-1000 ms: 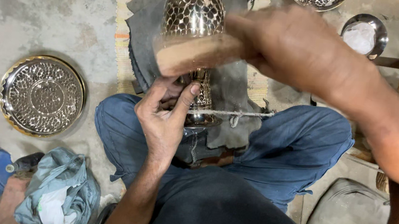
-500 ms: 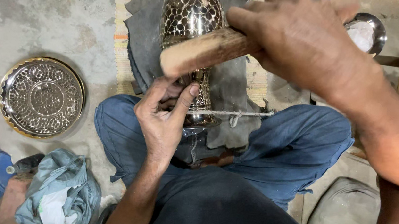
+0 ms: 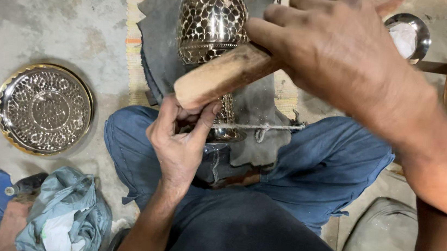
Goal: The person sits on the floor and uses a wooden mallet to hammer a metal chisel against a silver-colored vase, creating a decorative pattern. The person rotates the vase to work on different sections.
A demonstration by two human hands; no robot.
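My right hand (image 3: 345, 50) fills the upper right of the frame, its fingers curled tight around a wooden handle (image 3: 223, 76) that slants down toward the centre, its blunt end showing just above my other hand. My left hand (image 3: 178, 143) sits at centre, fingers narrow and bent, thumb and forefinger pinched close at the slim stem of a hammered metal vase (image 3: 211, 23); whether they hold a small tool there I cannot tell, since the handle end hides that spot. The vase lies along the top centre of the frame, its round dimpled body at the upper edge and its foot pointing down toward my lap, resting on a dark grey cloth (image 3: 157, 43) spread over my knees. A pale cord (image 3: 259, 128) runs across the foot of the vase, knotted just right of it. At mid left a round embossed metal plate (image 3: 45, 109) lies on the concrete floor (image 3: 38, 9). A crumpled grey-green rag (image 3: 64, 214) lies at lower left, beside something blue. A small shiny bowl (image 3: 407, 37) sits at upper right.
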